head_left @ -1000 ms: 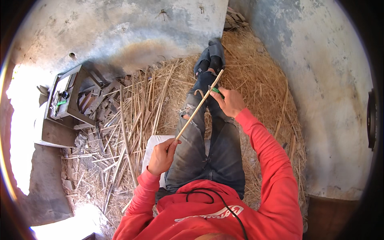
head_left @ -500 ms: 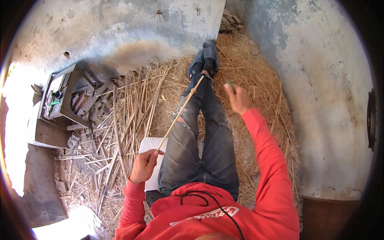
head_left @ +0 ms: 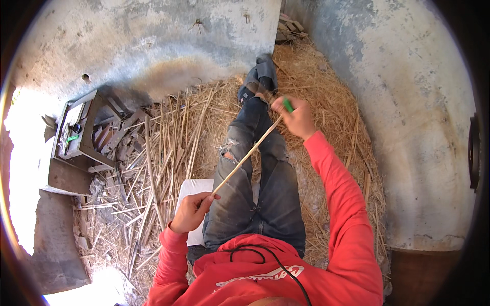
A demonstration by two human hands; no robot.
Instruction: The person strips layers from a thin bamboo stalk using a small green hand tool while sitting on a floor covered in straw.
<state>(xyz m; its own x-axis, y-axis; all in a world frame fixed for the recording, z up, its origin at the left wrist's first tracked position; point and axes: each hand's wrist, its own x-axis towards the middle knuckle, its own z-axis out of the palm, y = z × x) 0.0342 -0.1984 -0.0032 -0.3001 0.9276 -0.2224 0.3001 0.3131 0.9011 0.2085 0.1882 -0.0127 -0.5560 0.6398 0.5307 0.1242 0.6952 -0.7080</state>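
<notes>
My left hand (head_left: 192, 212) is closed, thumb and fingers pinching the near end of a thin, pale wooden stick (head_left: 246, 158). The stick slants up over my legs to the right. At its far end is my right hand (head_left: 300, 120), closed around a small tool with a green handle (head_left: 288, 105). Motion blur and the fingers hide the tool's working end, so I cannot tell whether it touches the stick. Beneath the stick lie my outstretched legs in worn dark jeans (head_left: 278, 204), torn at the knees.
Long split sticks (head_left: 176, 137) lie heaped on the left. Straw-like shavings (head_left: 326, 97) cover the floor around my feet. A wooden stool-like frame (head_left: 81, 127) with another small green item (head_left: 72, 138) stands farther left. Bare plastered walls (head_left: 418, 117) rise ahead and to the right.
My right hand has come inward to the stick's far end with the green-handled tool. The stick's far end has swung right and nearer; my left hand has moved slightly right.
</notes>
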